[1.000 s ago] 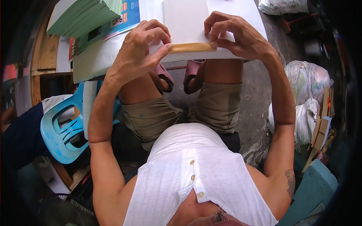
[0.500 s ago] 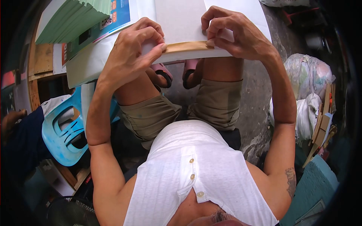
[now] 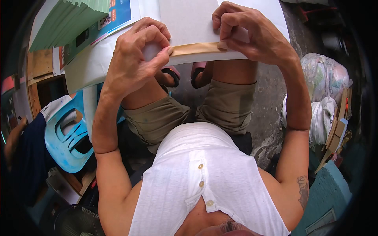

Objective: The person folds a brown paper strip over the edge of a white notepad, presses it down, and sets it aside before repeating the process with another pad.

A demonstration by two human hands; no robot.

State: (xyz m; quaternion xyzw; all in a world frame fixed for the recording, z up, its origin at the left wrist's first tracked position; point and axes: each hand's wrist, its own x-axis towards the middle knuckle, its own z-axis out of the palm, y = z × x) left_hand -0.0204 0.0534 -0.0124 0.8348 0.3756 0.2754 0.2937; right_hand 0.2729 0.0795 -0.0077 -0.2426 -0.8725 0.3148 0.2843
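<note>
The left hand (image 3: 138, 59) sets its thumb on the left end of the tan strip (image 3: 193, 49); the fingers curl just beyond it. Whether these fingers grip the strip cannot be told. The right hand (image 3: 252, 37) is narrow, thumb and index finger closed on the right end. The strip lies crosswise between the hands, along the near edge of the grey board (image 3: 187, 23). The board rests on white sheeting (image 3: 275, 19).

Left of the hands, a stack of green sheets (image 3: 71, 23) stands partly over a printed sheet (image 3: 122, 13). Below it, a blue chair (image 3: 59, 147) stands beside a person in dark blue (image 3: 29, 153).

To the right, a clear plastic bag (image 3: 325, 76) is filled with pale, mixed-colour material; the individual contents are unclear. A white sack (image 3: 321, 122) sits below it, contents hidden, beside upright wood strips (image 3: 336, 133).
</note>
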